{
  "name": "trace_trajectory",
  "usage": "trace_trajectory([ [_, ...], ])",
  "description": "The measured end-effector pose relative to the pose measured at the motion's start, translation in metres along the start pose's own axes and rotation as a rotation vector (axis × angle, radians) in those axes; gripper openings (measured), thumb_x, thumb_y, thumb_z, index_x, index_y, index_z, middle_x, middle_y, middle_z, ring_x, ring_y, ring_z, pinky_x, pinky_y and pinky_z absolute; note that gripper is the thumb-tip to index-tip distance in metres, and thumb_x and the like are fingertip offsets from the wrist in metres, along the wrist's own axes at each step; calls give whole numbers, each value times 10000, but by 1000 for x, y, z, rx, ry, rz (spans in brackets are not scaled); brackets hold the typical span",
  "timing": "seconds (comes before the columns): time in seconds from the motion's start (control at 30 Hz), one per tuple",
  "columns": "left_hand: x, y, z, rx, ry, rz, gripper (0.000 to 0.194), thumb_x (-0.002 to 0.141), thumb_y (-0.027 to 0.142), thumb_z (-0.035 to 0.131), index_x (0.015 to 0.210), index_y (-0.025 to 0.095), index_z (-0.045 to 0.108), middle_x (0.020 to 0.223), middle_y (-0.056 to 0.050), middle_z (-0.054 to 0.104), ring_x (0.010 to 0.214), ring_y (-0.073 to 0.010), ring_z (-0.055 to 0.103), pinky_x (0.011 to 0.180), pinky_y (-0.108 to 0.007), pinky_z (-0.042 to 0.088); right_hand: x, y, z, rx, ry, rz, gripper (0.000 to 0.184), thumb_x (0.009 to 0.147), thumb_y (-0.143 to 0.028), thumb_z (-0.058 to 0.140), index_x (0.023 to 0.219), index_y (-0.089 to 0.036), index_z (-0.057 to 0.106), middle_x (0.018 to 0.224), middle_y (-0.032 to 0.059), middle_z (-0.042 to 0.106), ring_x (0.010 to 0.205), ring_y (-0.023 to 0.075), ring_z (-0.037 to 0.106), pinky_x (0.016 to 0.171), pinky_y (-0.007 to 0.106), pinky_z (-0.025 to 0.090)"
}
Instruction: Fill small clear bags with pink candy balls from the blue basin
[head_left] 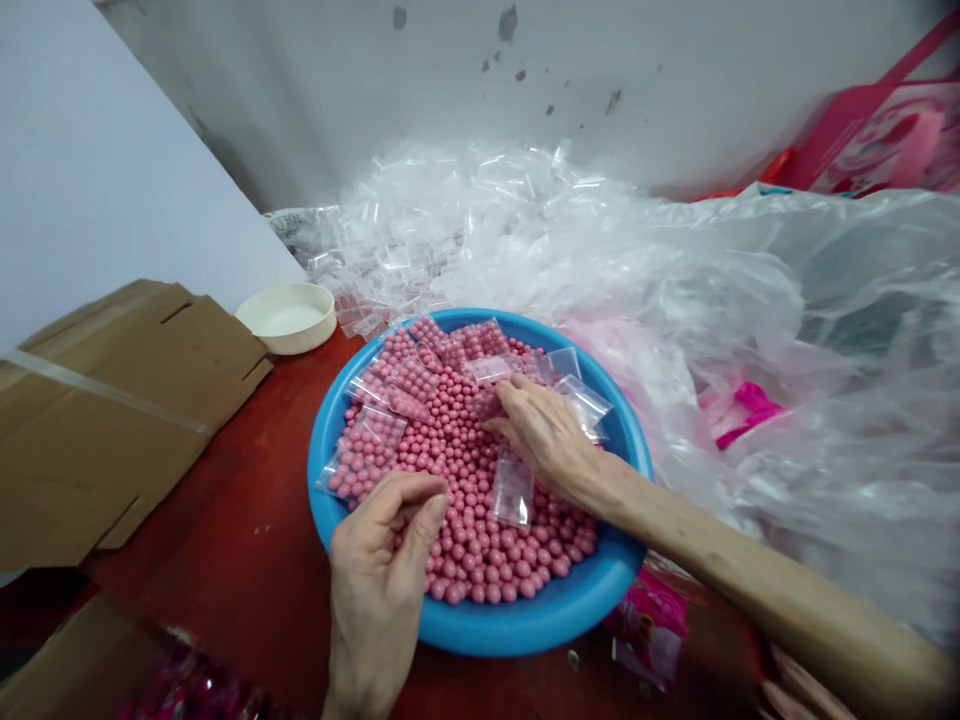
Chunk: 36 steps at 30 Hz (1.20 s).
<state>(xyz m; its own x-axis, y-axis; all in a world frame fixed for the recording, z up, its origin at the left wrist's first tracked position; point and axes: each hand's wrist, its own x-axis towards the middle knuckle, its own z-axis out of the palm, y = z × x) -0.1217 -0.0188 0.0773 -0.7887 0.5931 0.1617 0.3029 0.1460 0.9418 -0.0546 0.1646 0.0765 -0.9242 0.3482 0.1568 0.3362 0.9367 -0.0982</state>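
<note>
Pink beads point(480, 520) mostly loose in a blue plastic basin point(525, 630), few filled bags point(364, 452) atop, empty bags point(405, 240) heaped behind it, left hand point(379, 580) and right hand point(547, 435) apart.

Pink beads point(465, 500) in a bright blue plastic basin point(525, 625) — table point(247, 520) dark red, cardboard point(112, 420) plain tan, small bowl point(285, 335) off-white.

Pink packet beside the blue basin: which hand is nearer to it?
Right. The right hand rests over the blue basin, its forearm passing beyond the pink packet; the left hand sits farther off, across the basin.
</note>
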Motion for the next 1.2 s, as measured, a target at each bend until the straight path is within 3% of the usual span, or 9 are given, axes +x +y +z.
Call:
trace_trajectory([
  [0.2, -3, 0, -1, -36, 35, -40, 92, 803, 242, 632, 865, 200, 685, 861, -2, 694, 817, -130, 642, 672, -169, 515, 14, -18, 0, -36, -108, -235, 235, 835, 22, 417, 823, -100, 617, 903, 160, 603, 778, 251, 556, 531, 324, 393],
  [0.33, -4, 1, 1, -98, 117, -38, 86, 787, 225, 648, 858, 205, 694, 854, 10, 700, 785, -119, 650, 689, -166, 529, 9, -33, 3, 38, -173, -478, 160, 873, -48, 473, 881, -128, 611, 1005, 129, 601, 853, 225, 545, 631, 326, 436],
  [0.53, -6, 2, 4, -175, 233, -25, 103, 790, 193, 646, 872, 221, 702, 872, 26, 701, 812, -102, 646, 736, -150, 523, 5, -38, 5, 205, -226, -614, 147, 898, -88, 480, 803, -128, 586, 881, 56, 614, 747, 145, 525, 643, 264, 419],
  [0.7, -8, -1, 5, -255, 296, -42, 125, 799, 184, 640, 901, 226, 698, 903, 23, 693, 837, -104, 637, 774, -165, 509, 9, -28, 3, 657, -278, -435, 193, 768, 32, 519, 737, -120, 635, 725, -7, 590, 643, 104, 500, 590, 222, 367],
  [0.77, -9, -2, 6, -276, 323, -40, 140, 798, 186, 641, 921, 220, 697, 921, 11, 692, 864, -120, 637, 790, -190, 508, 11, -24, 5, 728, -295, -371, 185, 746, 31, 545, 732, -116, 657, 690, -16, 603, 631, 97, 523, 591, 208, 376],
  [0.9, -9, -4, 6, -287, 362, -38, 139, 799, 188, 638, 923, 213, 696, 934, -1, 690, 898, -140, 635, 808, -215, 507, 10, -18, 5, 955, -339, -210, 47, 758, -141, 667, 796, -122, 685, 647, -27, 631, 596, 100, 568, 558, 194, 414],
  [1.03, -9, -3, 6, -306, 363, -47, 132, 806, 183, 631, 916, 218, 695, 941, 4, 687, 919, -136, 627, 825, -209, 501, 5, -15, -1, 1351, -466, -50, 187, 717, -308, 726, 767, -131, 692, 720, 1, 670, 659, 128, 604, 637, 241, 480],
  [1.1, -8, -3, 6, -316, 363, -38, 132, 804, 181, 634, 916, 214, 695, 940, 4, 686, 918, -133, 627, 824, -204, 501, 3, -15, -2, 1427, -478, -39, 216, 706, -337, 735, 760, -133, 689, 736, 6, 669, 681, 136, 607, 667, 257, 488],
  [1.2, -8, -3, 6, -306, 358, -41, 129, 803, 183, 638, 916, 210, 694, 934, 2, 686, 914, -130, 629, 831, -197, 500, 1, -15, -1, 1325, -396, -32, 207, 717, -339, 725, 740, -138, 684, 678, -10, 639, 644, 133, 585, 614, 247, 465],
])
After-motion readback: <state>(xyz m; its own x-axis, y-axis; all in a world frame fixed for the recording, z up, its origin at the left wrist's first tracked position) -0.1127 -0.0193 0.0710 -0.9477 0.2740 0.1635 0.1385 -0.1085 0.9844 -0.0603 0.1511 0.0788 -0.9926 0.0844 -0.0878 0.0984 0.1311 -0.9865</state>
